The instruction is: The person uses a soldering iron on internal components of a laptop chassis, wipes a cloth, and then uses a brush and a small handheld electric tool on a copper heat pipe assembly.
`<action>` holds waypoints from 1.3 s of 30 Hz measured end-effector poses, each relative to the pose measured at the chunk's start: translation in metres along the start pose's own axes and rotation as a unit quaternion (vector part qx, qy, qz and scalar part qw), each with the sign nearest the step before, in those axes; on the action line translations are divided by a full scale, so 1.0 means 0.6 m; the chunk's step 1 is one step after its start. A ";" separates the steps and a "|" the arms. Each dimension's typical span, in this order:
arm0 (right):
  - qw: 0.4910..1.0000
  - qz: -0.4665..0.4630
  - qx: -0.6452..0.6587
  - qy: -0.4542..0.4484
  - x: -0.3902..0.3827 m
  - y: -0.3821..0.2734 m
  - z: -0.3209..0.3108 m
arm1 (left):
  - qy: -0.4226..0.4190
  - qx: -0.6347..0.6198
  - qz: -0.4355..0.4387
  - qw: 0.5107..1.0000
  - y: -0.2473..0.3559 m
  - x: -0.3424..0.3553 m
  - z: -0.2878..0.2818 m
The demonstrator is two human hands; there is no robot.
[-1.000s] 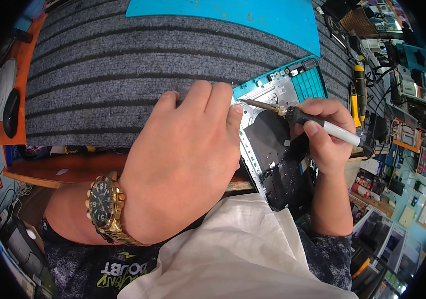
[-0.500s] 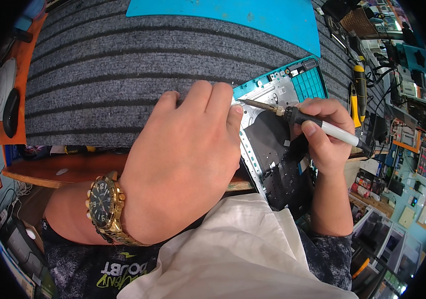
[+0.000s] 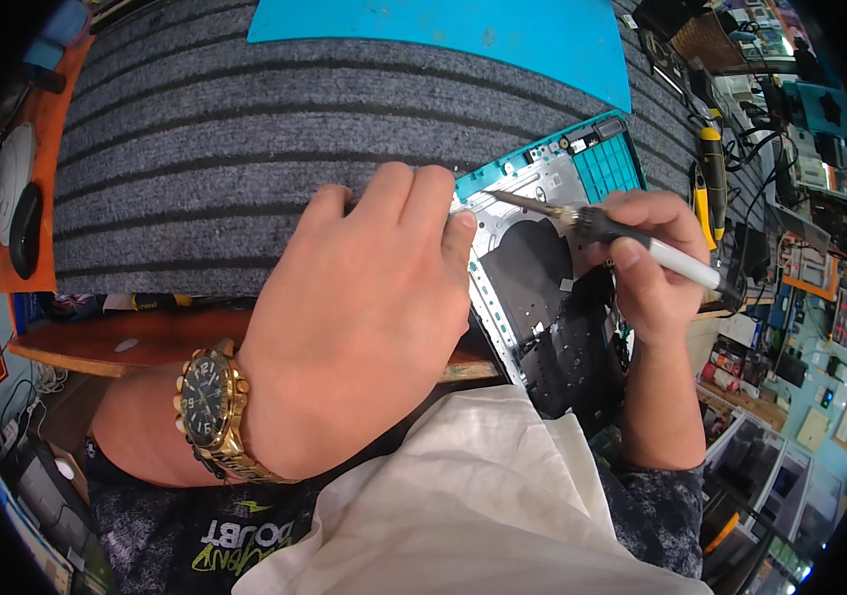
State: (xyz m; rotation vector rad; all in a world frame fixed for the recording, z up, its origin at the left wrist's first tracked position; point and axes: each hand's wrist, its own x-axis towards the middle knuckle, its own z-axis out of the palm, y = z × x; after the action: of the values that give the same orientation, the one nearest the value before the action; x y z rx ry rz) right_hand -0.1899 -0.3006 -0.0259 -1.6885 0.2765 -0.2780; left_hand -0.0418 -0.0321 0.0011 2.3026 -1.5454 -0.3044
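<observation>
- Cluttered repair-shop kind of room, shelves of gear and cables packed along the right side, and a tabletop (image 3: 126,342) with a wooden front edge in the middle of it all.
- Most of the tabletop is covered by a grey ribbed mat (image 3: 225,149), with a plain blue mat (image 3: 463,35) lying at its far edge.
- Off to the left there's an orange pad (image 3: 47,178) with a black mouse (image 3: 25,230) on it.
- The thing being worked on is an opened laptop shell (image 3: 543,288), teal around the edges and silver and black inside. It sits tilted at the near right part of the grey mat and hangs over the tabletop's front edge toward the person.
- Left hand (image 3: 364,317) lies flat, palm down, fingers pressed close together, with the fingertips resting on the shell's left edge. Gold wristwatch (image 3: 210,402) on that wrist.
- Right hand (image 3: 647,263) is closed around a screwdriver (image 3: 632,238) with a black grip and white handle, held like a pen. The metal tip points left and comes down on the shell's upper left part, right by the left fingertips.
- White cloth (image 3: 463,506) is spread over the person's lap, just below the shell.
- Yellow-handled tool (image 3: 713,188) lies on the mat to the right of the shell, not touching it as far as I can see.
</observation>
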 end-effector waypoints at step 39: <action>0.934 -0.261 -0.023 0.242 -0.099 -0.101 -0.110 | 0.041 0.032 0.056 0.997 0.009 -0.008 -0.017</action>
State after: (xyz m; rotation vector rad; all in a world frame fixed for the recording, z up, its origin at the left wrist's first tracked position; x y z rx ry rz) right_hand -0.2666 -0.3343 0.0416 -1.6998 0.1892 -1.1009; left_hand -0.0446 -0.0279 0.0125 2.2341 -1.6584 -0.1328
